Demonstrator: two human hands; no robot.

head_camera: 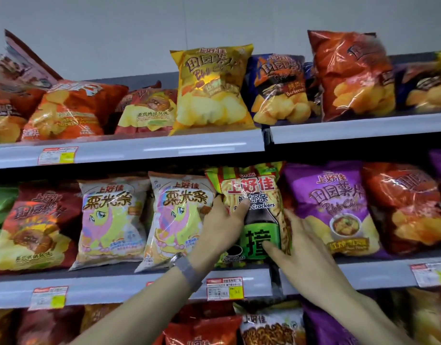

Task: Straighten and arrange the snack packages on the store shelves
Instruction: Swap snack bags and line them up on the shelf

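A green, red and yellow prawn cracker bag (251,190) stands on the middle shelf (114,287), leaning slightly left. My left hand (221,227), with a watch on its wrist, grips the bag's left edge, thumb across the front. My right hand (304,252) holds the right side, thumb pressed on the lower front and fingers slid in behind the right edge. To the left stand two pale bags with a cartoon pony (179,215) (109,217). A purple chip bag (336,207) stands to the right.
The top shelf (164,148) carries a tall yellow chip bag (212,90) among tilted red, orange and blue bags. A red bag (403,207) stands right of the purple one. More bags (271,324) fill the shelf below. Price tags line the shelf edges.
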